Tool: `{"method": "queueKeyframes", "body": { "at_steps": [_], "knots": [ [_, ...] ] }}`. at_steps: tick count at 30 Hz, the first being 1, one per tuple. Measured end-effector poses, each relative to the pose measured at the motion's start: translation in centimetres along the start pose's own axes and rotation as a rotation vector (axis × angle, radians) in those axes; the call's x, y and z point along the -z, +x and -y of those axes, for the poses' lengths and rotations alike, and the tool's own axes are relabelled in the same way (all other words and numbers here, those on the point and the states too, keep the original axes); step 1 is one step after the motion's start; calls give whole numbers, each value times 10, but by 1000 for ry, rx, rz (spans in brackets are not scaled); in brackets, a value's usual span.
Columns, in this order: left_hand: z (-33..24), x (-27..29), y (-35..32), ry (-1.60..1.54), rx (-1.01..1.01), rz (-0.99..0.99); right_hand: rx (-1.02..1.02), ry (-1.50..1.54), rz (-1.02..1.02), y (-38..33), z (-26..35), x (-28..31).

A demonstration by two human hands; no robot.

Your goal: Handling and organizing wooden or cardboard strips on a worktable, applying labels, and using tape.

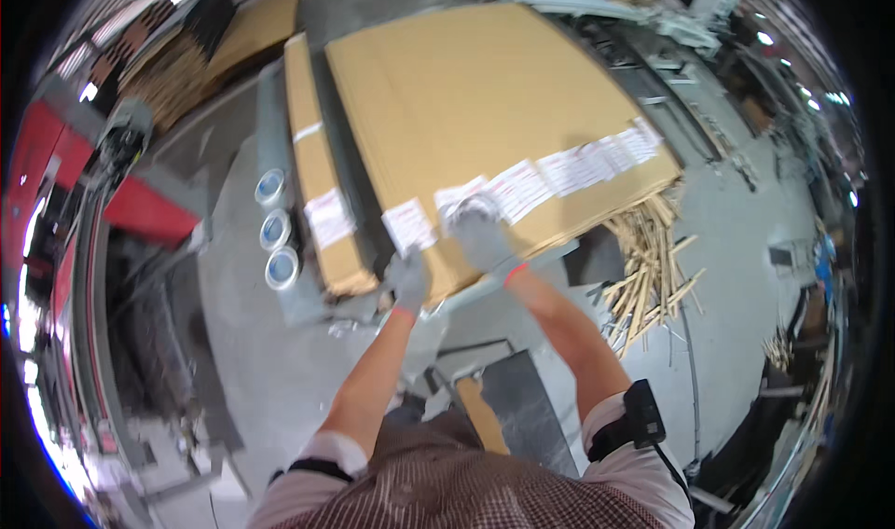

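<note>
My left hand (407,279), in a grey glove with a red cuff, is at the near edge of a large stack of cardboard sheets (466,82). Its fingertips touch the lower end of a white printed paper (408,226); blur hides how they are bent. Gloved alike, my right hand (485,240) lies over another white paper (457,196) just to the right. Its fingers curl around something pale and shiny, too smeared to name. Further white papers (518,192) run in an overlapping row along the near edge toward the right corner.
A narrow cardboard stack (308,147) bearing a paper stands on the left. Beside it are three rolls of tape (275,230). Thin wooden sticks (643,268) lie heaped below the right corner. Red machinery (149,212) is at far left; a dark panel (527,408) is near my legs.
</note>
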State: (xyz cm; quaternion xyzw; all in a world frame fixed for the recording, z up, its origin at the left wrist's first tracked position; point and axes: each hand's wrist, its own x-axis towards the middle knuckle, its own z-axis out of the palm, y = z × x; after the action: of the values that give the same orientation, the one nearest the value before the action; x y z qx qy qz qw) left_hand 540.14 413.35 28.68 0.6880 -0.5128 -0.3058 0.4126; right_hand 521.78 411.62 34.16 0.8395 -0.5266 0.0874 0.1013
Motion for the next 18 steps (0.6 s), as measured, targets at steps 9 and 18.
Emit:
{"method": "queueKeyframes", "body": {
  "at_steps": [9,18],
  "knots": [
    [45,0,-210,119,279,113,-6,87,-117,-12,-1,11],
    [-23,92,-183,-111,76,651,-69,915,548,-122,45,154]
  ]
}}
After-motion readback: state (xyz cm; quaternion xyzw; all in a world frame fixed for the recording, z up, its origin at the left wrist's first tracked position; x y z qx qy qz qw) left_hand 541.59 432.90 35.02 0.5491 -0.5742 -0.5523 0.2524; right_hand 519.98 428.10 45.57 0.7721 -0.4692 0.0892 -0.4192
